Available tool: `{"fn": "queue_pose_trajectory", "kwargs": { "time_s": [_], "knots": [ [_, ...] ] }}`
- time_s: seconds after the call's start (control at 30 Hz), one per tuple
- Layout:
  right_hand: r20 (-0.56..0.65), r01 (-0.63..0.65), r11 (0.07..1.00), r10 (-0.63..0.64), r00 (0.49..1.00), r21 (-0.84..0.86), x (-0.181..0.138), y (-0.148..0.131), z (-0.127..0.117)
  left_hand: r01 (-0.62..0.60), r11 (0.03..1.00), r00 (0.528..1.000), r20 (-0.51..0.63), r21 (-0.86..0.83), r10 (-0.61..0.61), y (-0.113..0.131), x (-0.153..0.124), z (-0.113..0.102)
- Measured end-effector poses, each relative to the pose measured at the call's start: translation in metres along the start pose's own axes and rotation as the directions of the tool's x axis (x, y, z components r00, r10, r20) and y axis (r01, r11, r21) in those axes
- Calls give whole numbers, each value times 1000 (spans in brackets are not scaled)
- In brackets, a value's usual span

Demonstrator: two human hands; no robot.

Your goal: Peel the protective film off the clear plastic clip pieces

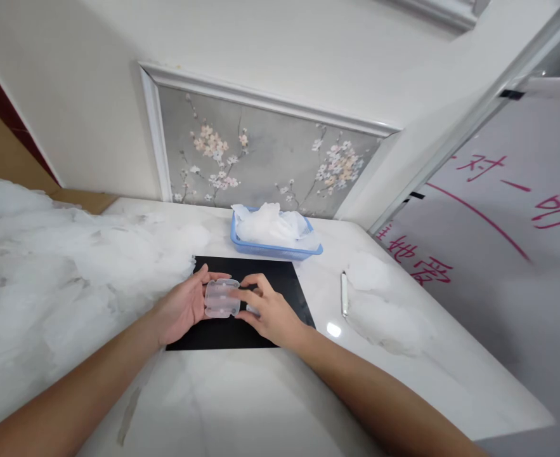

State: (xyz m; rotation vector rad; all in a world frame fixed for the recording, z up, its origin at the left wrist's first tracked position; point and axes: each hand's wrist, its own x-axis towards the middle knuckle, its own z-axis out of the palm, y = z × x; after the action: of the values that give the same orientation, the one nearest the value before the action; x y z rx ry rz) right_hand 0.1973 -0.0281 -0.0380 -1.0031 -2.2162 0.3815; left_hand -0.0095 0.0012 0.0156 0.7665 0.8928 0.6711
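Clear plastic case: between the two hands, over the black mat; ridged lengthwise, its left end at the left hand; whether its underside touches the mat cannot be told.
Table: white, glossy, faintly veined, with a bright reflection to the right of the mat.
Left side of the table: a broad heap of translucent white pieces, reaching the mat's far left corner.
Behind the mat: a blue basket filled with crumpled white film.
Right side of the table: a slim white tool, with more whitish clear material beside it.
Wall: pale, with a framed floral panel behind the basket.
Far right: a white board with red handwriting.
Left hand: palm turned up, thumb and fingers parted around the case's left end, supporting it.
Right hand: fingers bent, forefinger reaching over the case's right part, thumb lower and apart from it; a small whitish bit shows between them, but whether they pinch it cannot be told.
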Motion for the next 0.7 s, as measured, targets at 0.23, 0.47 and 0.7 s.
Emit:
{"fn": "queue_pose_trajectory", "kwargs": {
  "time_s": [0.23,0.47,0.7],
  "knots": [
    [-225,-340,681,599,769,649,6,10,-8,166,963,857,452,214,-248,-21,-4,-5],
    [119,-369,208,711,693,906,13,24,-14,-35,769,605,627,638,-492,-6,-20,3],
    [245,-362,28,688,683,932,12,19,-10,27,-228,654,156,973,740,29,6,-44]
  ]
}}
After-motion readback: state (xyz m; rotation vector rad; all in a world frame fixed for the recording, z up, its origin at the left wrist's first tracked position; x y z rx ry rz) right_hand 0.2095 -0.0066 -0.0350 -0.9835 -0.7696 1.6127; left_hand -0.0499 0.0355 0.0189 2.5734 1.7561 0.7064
